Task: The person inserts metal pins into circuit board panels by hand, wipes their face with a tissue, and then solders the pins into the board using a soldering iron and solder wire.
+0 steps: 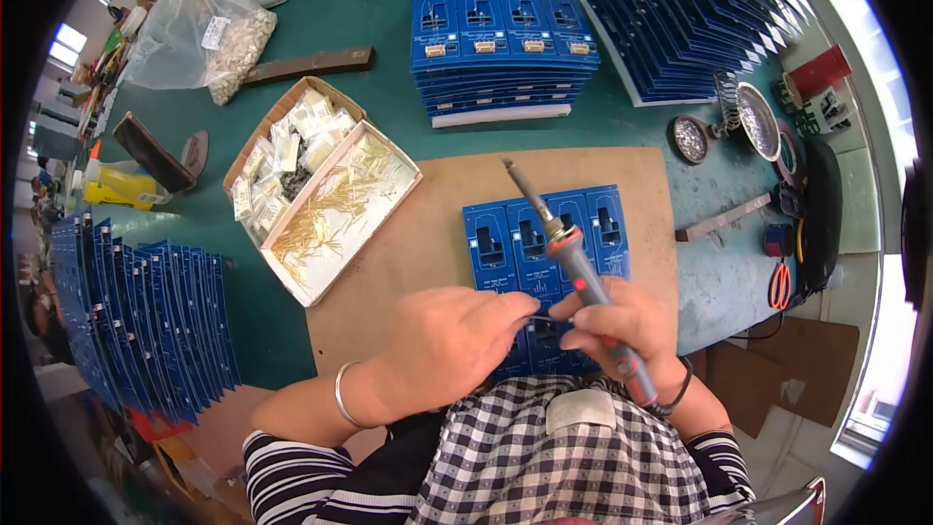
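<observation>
A blue circuit board panel (549, 204) lies on a brown board (447, 204) in front of me. My right hand (627, 326) holds a grey and red soldering iron (583, 282), its tip pointing up and away, above the panel. My left hand (457, 340) is closed in a pinch over the panel's left side, close to my right fingertips. Something thin shows between the two hands, too small to name. Left of the panel, a cardboard box (392, 196) holds gold-coloured pins and small white packets.
Stacked blue boards (501, 49) stand at the back, with more at back right (671, 29) and left (146, 311). A bag of parts (238, 49) lies back left. A solder tin (690, 139), metal dish (758, 122), metal strip (724, 219) and orange scissors (779, 286) sit right.
</observation>
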A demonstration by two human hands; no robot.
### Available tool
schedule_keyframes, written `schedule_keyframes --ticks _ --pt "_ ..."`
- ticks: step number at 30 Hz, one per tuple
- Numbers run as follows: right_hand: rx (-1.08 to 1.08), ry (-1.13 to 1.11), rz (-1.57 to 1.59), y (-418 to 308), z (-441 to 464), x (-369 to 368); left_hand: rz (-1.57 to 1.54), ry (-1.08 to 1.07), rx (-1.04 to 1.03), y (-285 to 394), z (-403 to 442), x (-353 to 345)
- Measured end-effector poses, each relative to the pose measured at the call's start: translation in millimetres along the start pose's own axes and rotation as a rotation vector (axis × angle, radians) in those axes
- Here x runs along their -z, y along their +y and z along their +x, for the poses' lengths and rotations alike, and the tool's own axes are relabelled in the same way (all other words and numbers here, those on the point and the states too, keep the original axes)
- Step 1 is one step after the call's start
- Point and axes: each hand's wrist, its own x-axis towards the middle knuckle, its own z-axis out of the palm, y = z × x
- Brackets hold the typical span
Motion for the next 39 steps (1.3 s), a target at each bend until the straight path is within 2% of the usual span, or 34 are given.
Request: schedule_keyframes --ticks 5,8,12,14,17,19,20,22,25,27,30,34,37,39 --pt "-0.060 0.036 0.093 4 -1 -17 -0.075 -0.006 0.041 -7 -7 -4" --pt "-0.105 -0.104 0.075 8 -5 -11 -0.104 -0.001 0.047 -11 -8 -5" --pt "-0.223 0.073 -0.069 5 -9 7 -0.036 0.057 0.029 -23 -10 1" --pt "-0.164 0.213 0.104 16 -22 25 0.102 0.085 0.073 -28 -6 14" --pt "-0.021 0.327 0.146 1 -18 44 0.212 0.130 0.120 -39 -3 17" --pt "-0.066 0.365 -0.046 -3 -16 51 0.280 0.089 0.158 -39 -1 19" --pt "-0.085 0.385 -0.143 -4 -16 53 0.306 0.123 0.107 -40 1 17" --pt "-0.233 0.409 0.054 -4 -20 41 0.351 0.185 0.003 -42 5 10" --pt "-0.392 0.363 0.381 -7 -27 32 0.344 0.136 0.030 -50 -3 0" --pt "-0.357 0.388 0.328 -1 -23 23 0.354 0.129 0.023 -51 -2 0" --pt "-0.431 0.344 0.122 5 -21 17 0.350 0.121 0.020 -55 0 2" --pt "-0.562 0.235 0.060 1 -17 17 0.316 0.129 0.029 -59 -1 2" --pt "-0.567 0.247 0.005 2 -17 11 0.308 0.151 0.017 -60 -2 0" --pt "-0.610 0.286 0.077 -2 -12 7 0.300 0.151 0.016 -61 -2 0"
